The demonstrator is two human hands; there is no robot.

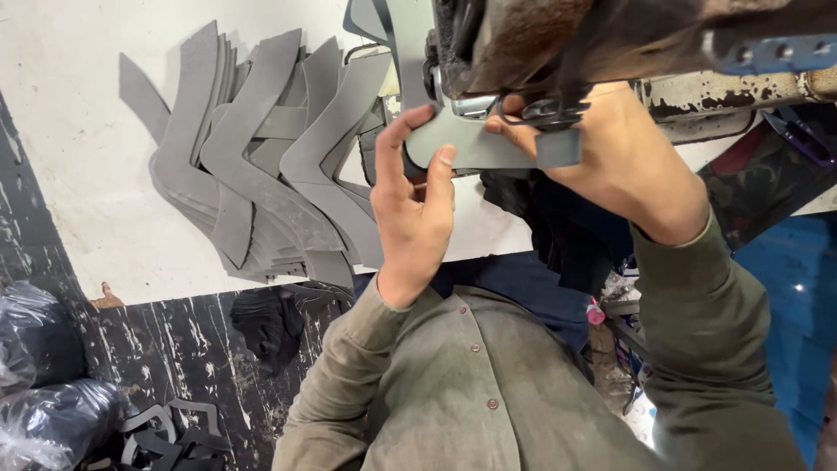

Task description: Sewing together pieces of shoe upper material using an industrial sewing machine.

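Many grey cutouts [261, 166] beside hands [418, 209]

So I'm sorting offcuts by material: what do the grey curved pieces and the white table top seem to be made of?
The grey curved pieces look like thin synthetic leather or dense felt: matte, even grey, cleanly cut edges, lying flat in a fanned stack. The piece held in both hands looks the same. The white table top seems a painted or laminated board, smudged and scuffed; which one, I cannot tell.
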